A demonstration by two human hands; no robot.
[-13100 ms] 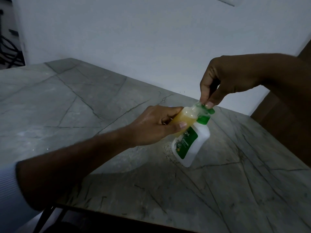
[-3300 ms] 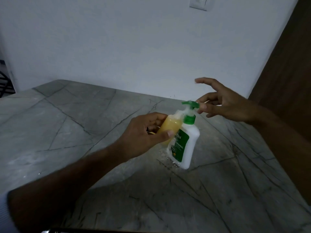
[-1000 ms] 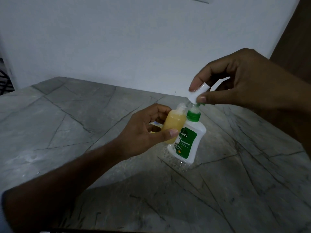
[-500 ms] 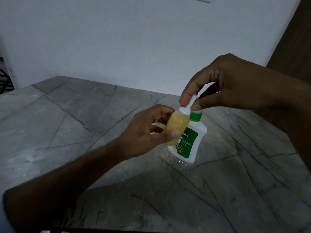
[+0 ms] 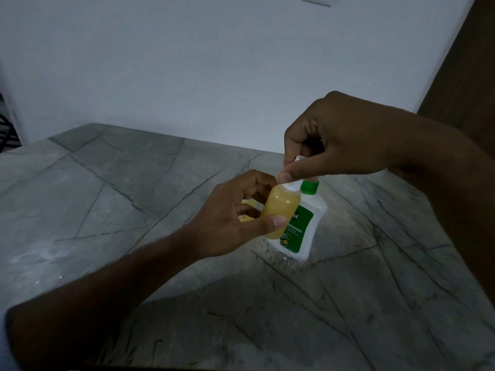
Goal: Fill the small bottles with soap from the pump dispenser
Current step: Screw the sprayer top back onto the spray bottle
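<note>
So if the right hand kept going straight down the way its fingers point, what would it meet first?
Probably the small bottle that the left hand holds: the right hand already pinches a white cap at its neck.

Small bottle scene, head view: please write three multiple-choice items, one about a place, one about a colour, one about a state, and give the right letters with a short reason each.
1. Where is the pump dispenser?
A. Standing on the marble table, just behind the small bottle
B. Lying on the floor
C. Held up in the right hand

2. What colour is the liquid in the small bottle?
A. Blue
B. Yellow-orange
C. Clear

3. What is the right hand doing?
A. Resting flat on the table
B. Pressing the pump head
C. Pinching the white cap at the small bottle's neck

Answers: 1 A, its base rests on the table beside the bottle that the left hand holds; 2 B, the bottle's body looks yellow-orange; 3 C, thumb and fingers close on the white cap on the bottle's neck.
</note>
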